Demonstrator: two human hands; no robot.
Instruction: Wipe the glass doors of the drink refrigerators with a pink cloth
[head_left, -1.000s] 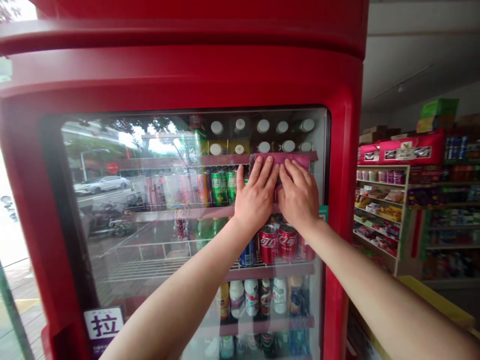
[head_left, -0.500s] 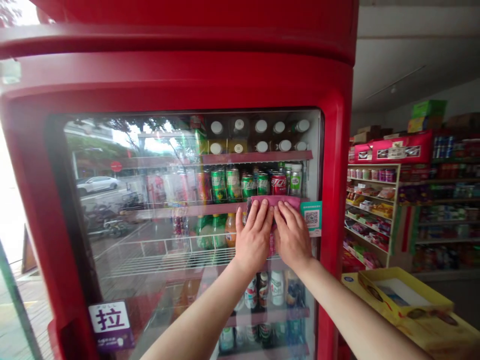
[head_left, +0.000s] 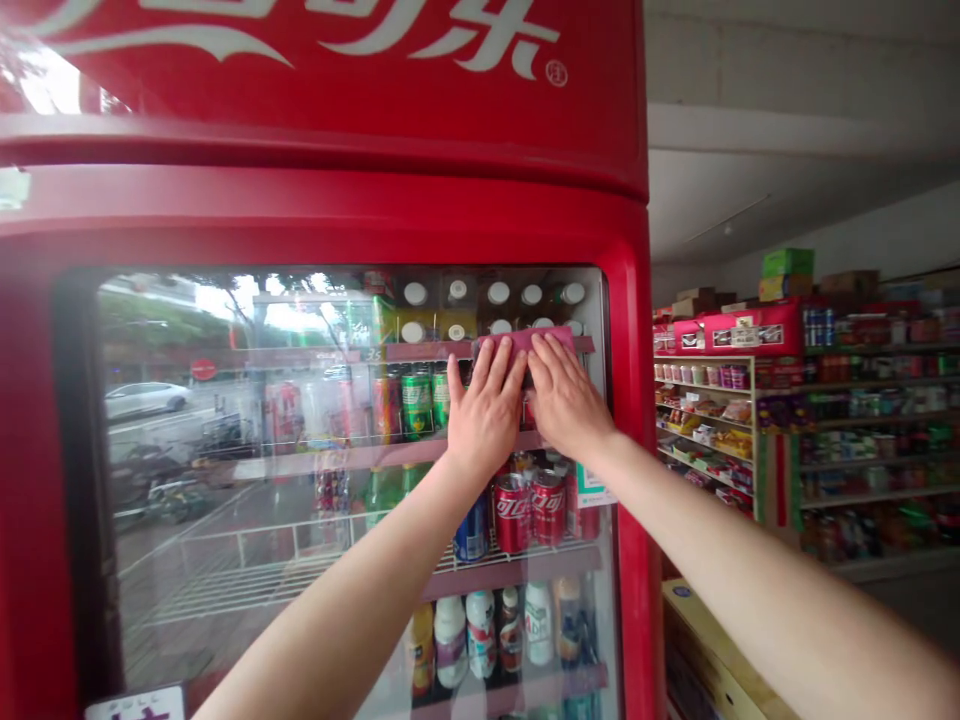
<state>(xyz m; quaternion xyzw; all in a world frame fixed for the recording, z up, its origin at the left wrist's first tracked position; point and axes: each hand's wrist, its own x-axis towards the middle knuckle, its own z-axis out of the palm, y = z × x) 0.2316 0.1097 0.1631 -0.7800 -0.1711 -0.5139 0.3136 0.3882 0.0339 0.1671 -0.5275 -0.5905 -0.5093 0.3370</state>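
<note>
My left hand (head_left: 486, 412) lies flat with its fingers spread, pressing a pink cloth (head_left: 561, 338) to the glass door (head_left: 217, 460) of a red drinks fridge (head_left: 315, 215). Beside it my right hand (head_left: 568, 402) is laid flat on the cloth too, fingers stretched upward and close together. The cloth shows mainly above the fingertips, and the palms hide the rest. Behind the glass, white bottle caps (head_left: 499, 293) line the top shelf. Red cola cans (head_left: 513, 512) stand on a wire shelf below my hands. A QR sticker (head_left: 592, 487) is partly covered by my right forearm.
At the lower left of the door is a pull sign (head_left: 142, 705), cut off by the frame. Stocked shop shelves (head_left: 705, 415) stand to the right. A yellow carton (head_left: 712, 650) sits beside the fridge. The glass reflects a street and a white car.
Both hands have slid the cloth up the glass, from below the green cans to the top shelf's edge. My view has tilted up and shifted right, bringing the fridge's white lettering into sight.
</note>
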